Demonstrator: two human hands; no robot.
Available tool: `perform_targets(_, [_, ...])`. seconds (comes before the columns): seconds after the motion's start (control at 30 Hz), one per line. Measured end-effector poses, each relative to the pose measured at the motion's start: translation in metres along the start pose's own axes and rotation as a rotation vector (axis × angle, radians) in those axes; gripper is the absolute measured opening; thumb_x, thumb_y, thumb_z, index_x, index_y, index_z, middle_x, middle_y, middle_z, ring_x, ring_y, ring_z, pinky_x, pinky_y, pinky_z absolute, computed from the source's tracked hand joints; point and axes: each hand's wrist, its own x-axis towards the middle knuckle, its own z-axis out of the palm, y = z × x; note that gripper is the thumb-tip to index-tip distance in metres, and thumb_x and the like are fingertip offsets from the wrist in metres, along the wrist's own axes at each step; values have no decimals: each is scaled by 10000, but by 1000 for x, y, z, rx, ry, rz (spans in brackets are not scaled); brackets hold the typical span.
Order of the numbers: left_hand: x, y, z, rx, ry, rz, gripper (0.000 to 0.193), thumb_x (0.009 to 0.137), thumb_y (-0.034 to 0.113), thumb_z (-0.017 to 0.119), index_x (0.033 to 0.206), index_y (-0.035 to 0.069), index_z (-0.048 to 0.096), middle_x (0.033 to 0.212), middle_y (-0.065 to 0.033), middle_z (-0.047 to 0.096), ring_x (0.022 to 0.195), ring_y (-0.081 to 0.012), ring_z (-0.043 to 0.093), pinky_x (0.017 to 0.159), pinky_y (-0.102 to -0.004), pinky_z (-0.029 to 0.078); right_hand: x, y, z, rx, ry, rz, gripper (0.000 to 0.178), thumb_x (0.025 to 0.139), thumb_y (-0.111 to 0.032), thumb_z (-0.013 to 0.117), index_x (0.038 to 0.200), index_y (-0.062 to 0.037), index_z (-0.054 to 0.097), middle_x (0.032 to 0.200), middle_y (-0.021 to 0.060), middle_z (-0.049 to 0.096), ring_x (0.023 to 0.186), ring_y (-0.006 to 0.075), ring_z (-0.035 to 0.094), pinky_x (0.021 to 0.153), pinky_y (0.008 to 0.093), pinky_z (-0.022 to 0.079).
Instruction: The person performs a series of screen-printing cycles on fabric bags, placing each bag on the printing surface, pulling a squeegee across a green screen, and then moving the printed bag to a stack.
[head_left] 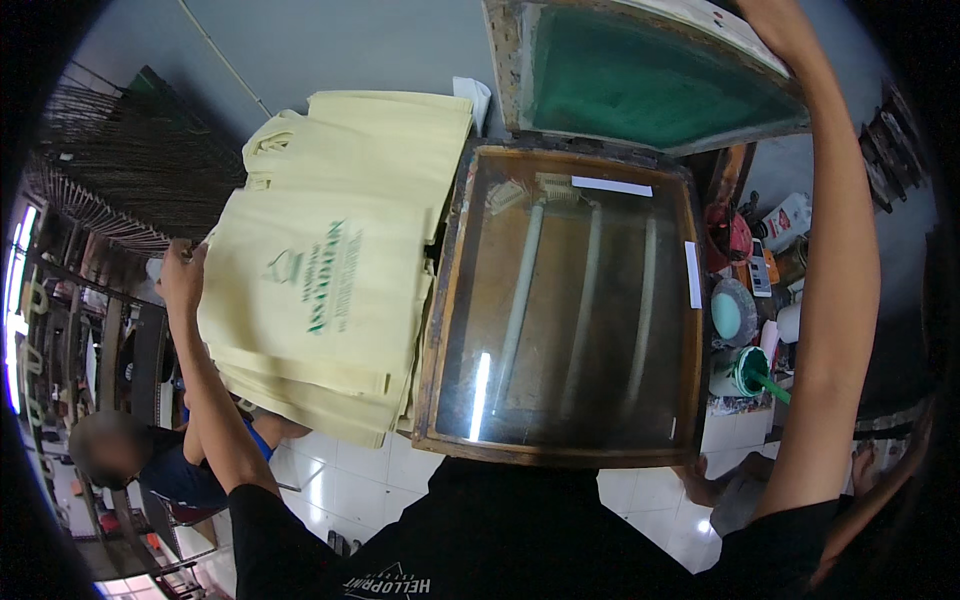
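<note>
My left hand (pixel 182 275) is at the left edge of a printed pale yellow fabric bag (pixel 370 285), fingers pinched on its border. The bag lies on a stack of similar pale yellow bags (pixel 385 135) and carries green print. On the right, my raised right hand (pixel 780 32) grips the upper edge of a screen-printing frame (pixel 650 80), partly cut off by the picture's rim. The green-meshed frame is tilted up at the back of a wooden-framed glass-topped box (pixel 432 385). Pale tubes (pixel 520 300) show under the glass, and white strips (pixel 612 186) lie on top.
Right of the box stand an open tub of green ink (pixel 738 372) with a green stick, a bowl (pixel 733 312) and a red container (pixel 728 238). A dark wire rack (pixel 120 160) is at far left. Another person (pixel 190 460) sits at lower left; someone's limbs show lower right.
</note>
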Motion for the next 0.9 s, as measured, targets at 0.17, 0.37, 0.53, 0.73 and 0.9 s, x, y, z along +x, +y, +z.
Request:
perform_targets(0.17, [-25, 84, 73, -343, 37, 340, 322, 873, 218, 769, 1121, 19, 719, 1156, -168, 727, 1113, -344, 677, 1000, -417, 501, 15, 16, 4, -29, -33, -13, 299, 826, -189, 759, 911, 91, 701, 700, 141, 662, 673, 180, 584, 651, 383, 473])
perform_targets(0.37, [-88, 206, 192, -110, -359, 727, 432, 845, 299, 782, 1190, 72, 654, 1307, -129, 639, 1317, -288, 539, 1164, -556, 293, 10, 13, 6, 12, -20, 28, 298, 830, -191, 764, 929, 85, 718, 736, 155, 693, 689, 212, 617, 671, 401, 484])
perform_targets(0.53, [-77, 218, 219, -10, -338, 896, 479, 858, 299, 752, 1248, 66, 603, 1384, -133, 584, 1378, -282, 480, 1177, -582, 264, 11, 11, 1, 31, -21, 28, 312, 842, -189, 756, 986, 87, 730, 797, 183, 728, 731, 240, 660, 722, 405, 510])
perform_targets(0.73, [-68, 212, 207, 118, -409, 898, 630, 801, 356, 818, 1299, 60, 573, 1462, -134, 527, 1409, -290, 447, 1187, -584, 250, 5, -3, 1, 68, -41, -21, 325, 848, -178, 749, 1016, 99, 726, 840, 196, 742, 750, 236, 669, 743, 398, 518])
perform_targets(0.9, [-69, 219, 190, 41, -466, 602, 840, 741, 480, 840, 1388, 55, 513, 1502, -158, 472, 1440, -322, 396, 1205, -560, 228, 21, 30, 1, 74, -20, -32, 339, 845, -165, 750, 1040, 110, 721, 867, 199, 750, 768, 237, 678, 761, 393, 526])
